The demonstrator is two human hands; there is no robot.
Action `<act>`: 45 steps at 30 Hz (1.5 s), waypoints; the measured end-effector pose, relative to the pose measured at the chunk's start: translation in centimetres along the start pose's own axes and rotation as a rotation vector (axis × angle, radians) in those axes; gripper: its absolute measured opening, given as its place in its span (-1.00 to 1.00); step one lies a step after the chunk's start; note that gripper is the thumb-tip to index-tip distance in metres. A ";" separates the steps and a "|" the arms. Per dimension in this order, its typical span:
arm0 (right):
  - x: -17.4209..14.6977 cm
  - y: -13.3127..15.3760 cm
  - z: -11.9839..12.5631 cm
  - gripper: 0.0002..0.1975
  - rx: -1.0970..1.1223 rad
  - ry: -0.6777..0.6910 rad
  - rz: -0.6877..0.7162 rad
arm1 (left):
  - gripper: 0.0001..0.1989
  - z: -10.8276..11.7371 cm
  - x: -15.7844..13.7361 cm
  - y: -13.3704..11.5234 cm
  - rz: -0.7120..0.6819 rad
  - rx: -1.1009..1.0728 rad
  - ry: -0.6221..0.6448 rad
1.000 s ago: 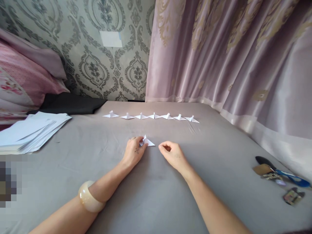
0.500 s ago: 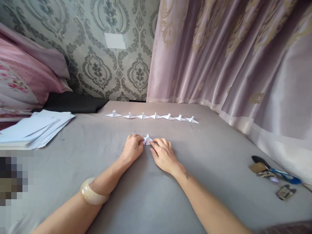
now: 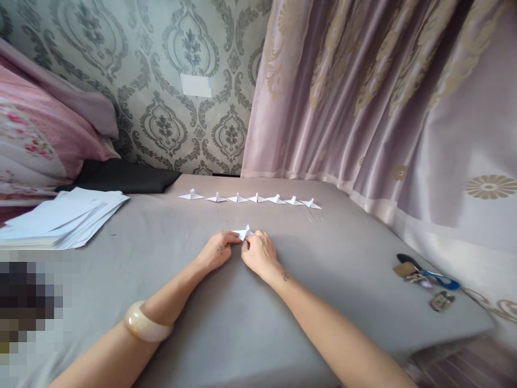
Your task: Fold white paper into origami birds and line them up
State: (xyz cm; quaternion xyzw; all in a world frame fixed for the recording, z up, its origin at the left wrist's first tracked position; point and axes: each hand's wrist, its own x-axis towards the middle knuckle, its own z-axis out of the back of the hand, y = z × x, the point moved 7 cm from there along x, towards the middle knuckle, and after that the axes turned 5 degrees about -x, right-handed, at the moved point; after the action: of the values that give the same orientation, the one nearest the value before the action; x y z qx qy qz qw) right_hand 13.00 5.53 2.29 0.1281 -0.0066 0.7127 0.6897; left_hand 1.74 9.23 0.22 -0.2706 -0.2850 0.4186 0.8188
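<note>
White paper first, a thick stack of sheets (image 3: pixel 60 213) well out to the left hand's left, with black cloth (image 3: pixel 121 177) just behind it. Next along, a pale bangle (image 3: pixel 145 323) sits on the left forearm, and beyond it comes the left hand (image 3: pixel 216 251), low on the grey sheet (image 3: pixel 226 328), thumb and fingertips closed on the near left end of a folded paper (image 3: pixel 243 234). That's the centre of it all: the little white piece lies between the two hands, just past the fingertips, long axis running crosswise from one hand to the other, a small point standing up on top. Straight ahead of both hands, well apart from them, seven paper shapes (image 3: pixel 257 198) stand in a line. Now the right hand (image 3: pixel 260 252), fingers bent, gripping the right end; it's the closer one to that raised point, its knuckles right beside the fold. Far off to the right hand's right, there's a blue-handled tool (image 3: pixel 432 275), and just nearer, a small object (image 3: pixel 441 302) too blurred to name.
</note>
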 end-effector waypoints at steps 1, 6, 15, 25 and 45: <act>0.1 0.2 -0.1 -0.73 -0.008 -0.014 -0.034 | -0.44 0.0 -0.3 0.0 -0.016 -0.049 0.015; 0.4 1.3 -0.5 -0.70 -0.065 -0.056 -0.104 | -0.48 1.4 -0.8 0.5 0.123 -0.157 -0.060; 0.9 1.4 -0.6 -0.73 -0.099 -0.043 -0.203 | -0.53 2.6 -1.2 0.7 0.290 -0.180 -0.115; 2.3 0.8 -1.1 -0.79 0.018 -0.006 -0.269 | -0.55 2.6 -1.2 1.6 0.324 -0.181 -0.191; 2.0 -2.9 -2.4 -0.76 0.625 -0.055 0.011 | -0.71 2.7 0.3 1.2 0.471 0.227 -0.322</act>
State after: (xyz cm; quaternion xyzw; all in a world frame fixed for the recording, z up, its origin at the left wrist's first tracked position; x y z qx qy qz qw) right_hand 15.38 8.07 -0.14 0.3531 0.1937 0.6802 0.6125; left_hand -0.63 10.64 1.32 -0.1662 -0.2919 0.6636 0.6684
